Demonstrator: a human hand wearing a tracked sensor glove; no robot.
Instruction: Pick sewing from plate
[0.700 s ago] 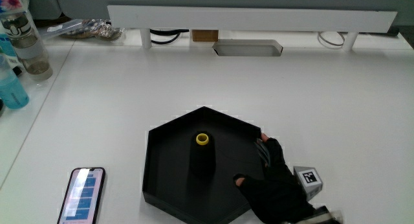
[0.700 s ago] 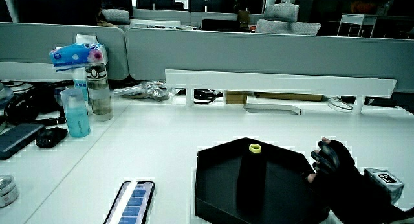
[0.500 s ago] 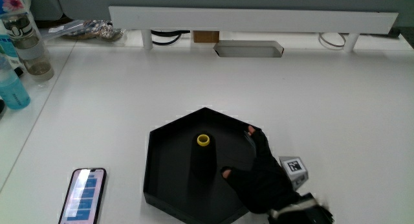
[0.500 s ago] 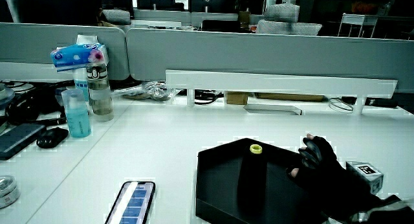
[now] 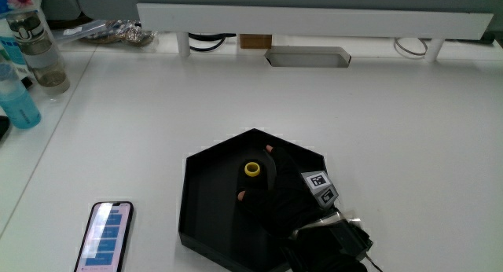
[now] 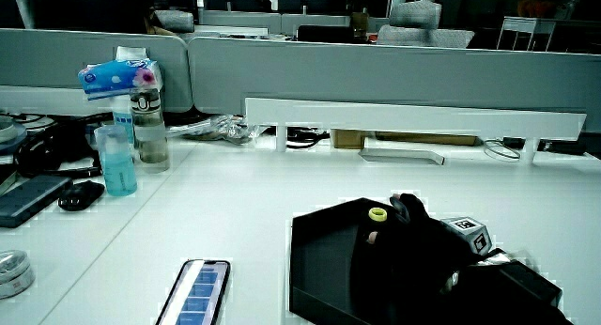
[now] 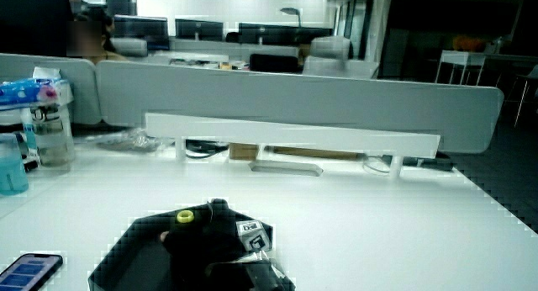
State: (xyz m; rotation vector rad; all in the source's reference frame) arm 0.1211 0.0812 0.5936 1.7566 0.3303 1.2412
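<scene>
A black hexagonal plate (image 5: pixel 206 213) lies on the white table near the person's edge; both side views show it (image 6: pixel 319 259) (image 7: pixel 134 249). In it stands a black sewing thread spool with a yellow core (image 5: pixel 251 168), whose yellow top shows in both side views (image 6: pixel 377 213) (image 7: pixel 184 215). The gloved hand (image 5: pixel 279 195) reaches into the plate and is shut on the spool, thumb on one flank and fingers curled round the other. The patterned cube (image 5: pixel 318 183) rides on its back. The hand hides most of the spool's body in both side views (image 6: pixel 413 250) (image 7: pixel 210 236).
A phone (image 5: pixel 104 236) with a lit screen lies beside the plate near the person's edge. A clear bottle (image 5: pixel 35 52) and a blue bottle (image 5: pixel 17 99) stand at the table's side edge. A long white riser (image 5: pixel 314 20) and a grey tray (image 5: pixel 306 58) sit by the partition.
The hand has moved from the plate's rim in across the plate to the spool, and its fingers have closed around it. The spool and plate stay in place.
</scene>
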